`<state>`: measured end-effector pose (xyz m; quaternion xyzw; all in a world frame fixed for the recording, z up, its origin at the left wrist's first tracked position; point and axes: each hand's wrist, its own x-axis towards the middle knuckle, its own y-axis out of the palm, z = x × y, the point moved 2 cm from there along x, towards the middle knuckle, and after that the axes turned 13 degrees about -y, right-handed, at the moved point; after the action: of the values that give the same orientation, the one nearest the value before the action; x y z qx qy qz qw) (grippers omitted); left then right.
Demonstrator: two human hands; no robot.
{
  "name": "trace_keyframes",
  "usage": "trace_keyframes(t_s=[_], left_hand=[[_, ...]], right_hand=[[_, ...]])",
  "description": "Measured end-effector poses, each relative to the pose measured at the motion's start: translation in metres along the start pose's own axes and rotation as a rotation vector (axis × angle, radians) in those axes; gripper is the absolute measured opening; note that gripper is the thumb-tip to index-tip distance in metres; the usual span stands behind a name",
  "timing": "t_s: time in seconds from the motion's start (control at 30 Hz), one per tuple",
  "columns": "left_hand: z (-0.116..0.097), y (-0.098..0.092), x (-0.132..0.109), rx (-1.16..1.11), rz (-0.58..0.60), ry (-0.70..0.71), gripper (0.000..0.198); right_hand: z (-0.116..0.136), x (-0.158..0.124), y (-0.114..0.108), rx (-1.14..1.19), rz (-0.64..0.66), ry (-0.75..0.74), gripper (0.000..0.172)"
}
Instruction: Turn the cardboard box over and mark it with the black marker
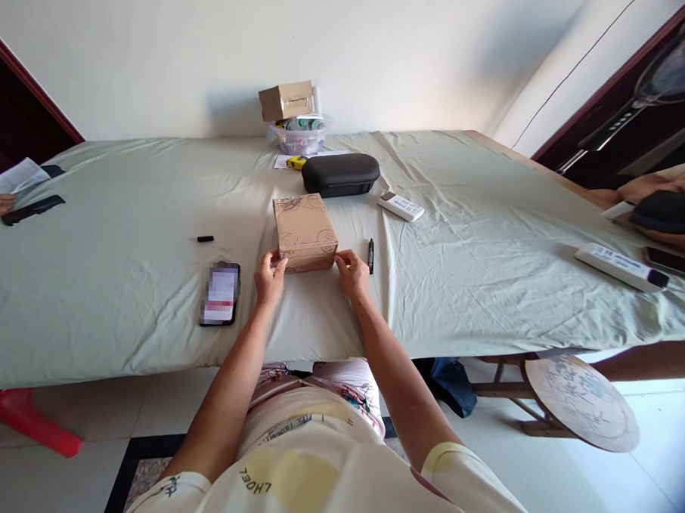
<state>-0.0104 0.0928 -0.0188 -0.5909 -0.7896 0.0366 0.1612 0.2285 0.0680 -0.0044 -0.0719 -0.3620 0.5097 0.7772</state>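
- A cardboard box (306,222) is set on the cloth-covered worktop (119,284), directly in front of the seated person; its top and front are marked with dark line drawings.
- The box is closed, and its contents are hidden.
- Its near left corner is gripped by the left hand (269,279), with the thumb laid at the front and the fingers bent along the side.
- Its near right corner is pinched between thumb and fingers of the right hand (353,273).
- Behind the box, a black case (340,173) with rounded ends is seen shut; what is inside cannot be told.
- Near the wall, a clear plastic tub (300,143) is filled with mixed small items, among which green is seen; most are too small to be named.
- Above the tub, a taped brown carton (286,100) is perched at a tilt, its inside unseen.
- A yellow object (296,162) is placed just beside the case's left end.
- A black marker (370,256) is laid beside the right hand, while a phone (220,294) is placed left of the left hand.
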Motion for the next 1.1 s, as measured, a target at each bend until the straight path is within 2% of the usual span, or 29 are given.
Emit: trace_keyframes(t_s=[0.17, 0.27, 0.33, 0.5, 0.57, 0.73, 0.83, 0.97, 1.1], left_hand=[[-0.003, -0.004, -0.003, 0.375, -0.022, -0.003, 0.011], [-0.002, -0.003, -0.006, 0.590, -0.011, -0.016, 0.004], [-0.002, -0.002, -0.007, 0.655, -0.001, -0.013, 0.009], [-0.004, 0.002, -0.008, 0.546, -0.005, 0.059, 0.007], [-0.006, 0.005, -0.011, 0.464, -0.050, 0.088, 0.015], [-0.011, 0.013, -0.021, 0.443, -0.160, 0.074, 0.058], [-0.011, 0.014, -0.022, 0.478, -0.210, 0.033, 0.064], [-0.008, 0.011, -0.018, 0.452, -0.187, 0.031, 0.056], [-0.006, 0.006, -0.015, 0.402, -0.183, 0.051, 0.048]], right_hand=[[0.007, -0.005, -0.002, -0.349, 0.202, -0.005, 0.017], [0.009, -0.006, 0.000, -0.414, 0.235, -0.001, 0.018], [0.008, -0.006, 0.001, -0.414, 0.235, 0.005, 0.017], [0.003, -0.005, 0.006, -0.274, 0.149, -0.058, 0.011], [0.002, -0.007, 0.009, -0.206, 0.076, -0.096, 0.023], [0.011, -0.015, 0.021, -0.248, -0.103, -0.100, 0.054], [0.018, -0.019, 0.027, -0.273, -0.146, -0.094, 0.060], [0.021, -0.020, 0.029, -0.223, -0.149, -0.096, 0.050], [0.021, -0.018, 0.024, -0.153, -0.078, -0.104, 0.029]])
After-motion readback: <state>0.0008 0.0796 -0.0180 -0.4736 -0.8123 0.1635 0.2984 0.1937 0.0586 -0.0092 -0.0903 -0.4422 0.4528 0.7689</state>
